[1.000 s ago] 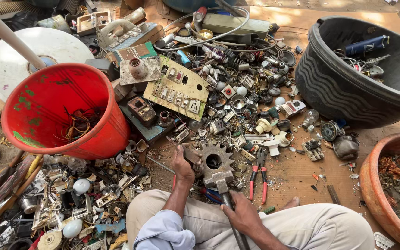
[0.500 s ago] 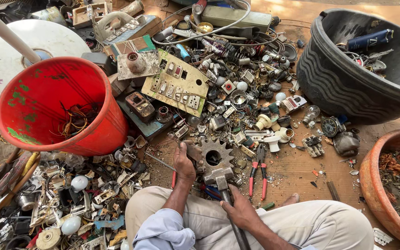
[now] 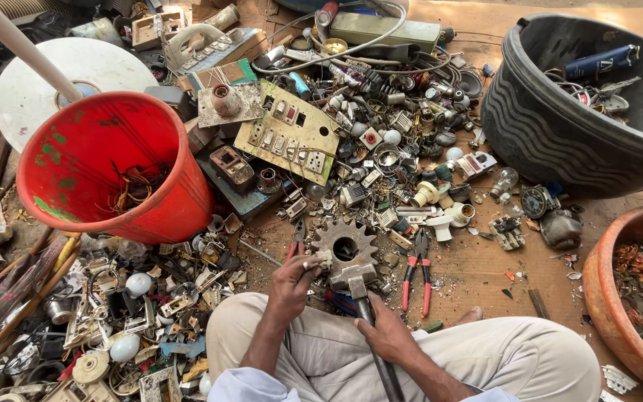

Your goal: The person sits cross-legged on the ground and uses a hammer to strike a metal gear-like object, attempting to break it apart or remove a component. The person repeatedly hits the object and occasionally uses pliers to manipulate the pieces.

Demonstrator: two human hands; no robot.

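Note:
I sit cross-legged on the ground in light trousers. My left hand (image 3: 292, 281) pinches a small pale part against the rim of a rusty toothed gear (image 3: 345, 242) lying flat in front of me. My right hand (image 3: 383, 333) grips the dark handle of a hammer (image 3: 353, 279), whose metal head rests at the gear's near edge, right beside the pinched part. Red-handled pliers (image 3: 415, 269) lie just to the right of the gear.
A red bucket (image 3: 76, 195) with wires stands at the left, a black tub (image 3: 552, 141) at the right, a terracotta bowl (image 3: 608, 298) of scrap at the lower right. A beige switch panel (image 3: 292, 138) and heaps of electrical scrap cover the ground around me.
The camera has tilted slightly. Both hands stay at the gear, and the hammer head remains low beside the pinched part.

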